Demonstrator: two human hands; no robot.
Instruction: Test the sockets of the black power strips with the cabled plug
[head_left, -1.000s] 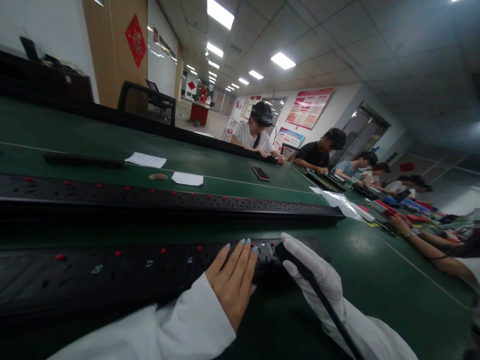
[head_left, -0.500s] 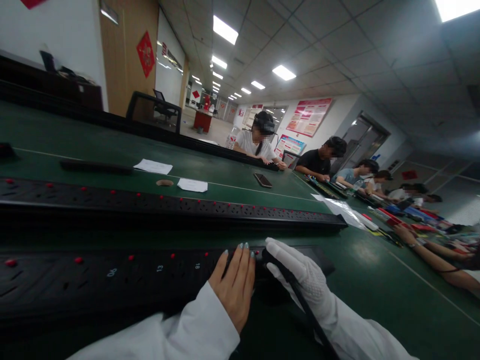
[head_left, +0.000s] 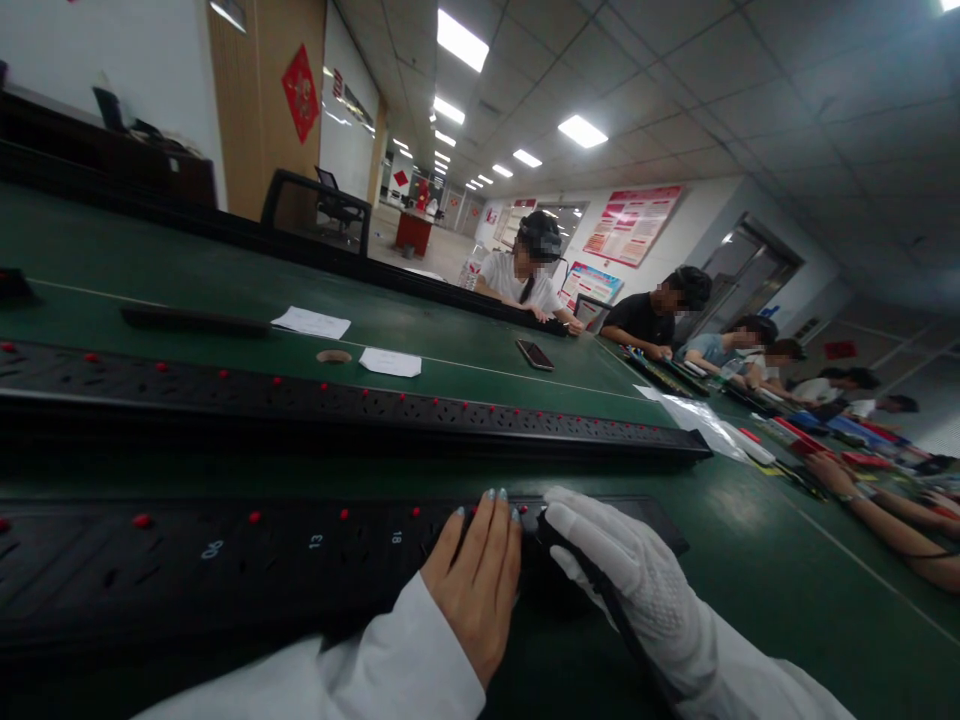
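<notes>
My bare left hand (head_left: 476, 580) lies flat with fingers stretched out on the near black power strip (head_left: 225, 555), which has red switches and white numbers. My right hand (head_left: 626, 580), in a white glove, rests on the strip's right end, its fingers curled over a black plug from which a black cable (head_left: 634, 655) runs back along my wrist. The two hands almost touch. White sleeves cover both forearms.
A second long black power strip (head_left: 375, 410) lies parallel farther back on the green table (head_left: 750, 550). Beyond it are paper slips (head_left: 390, 362), a tape roll (head_left: 334, 356) and a phone (head_left: 535, 354). Several people work along the table's right and far side.
My right hand has shifted left toward my left hand along the strip's end. The view has tilted slightly; my left hand stays flat on the strip.
</notes>
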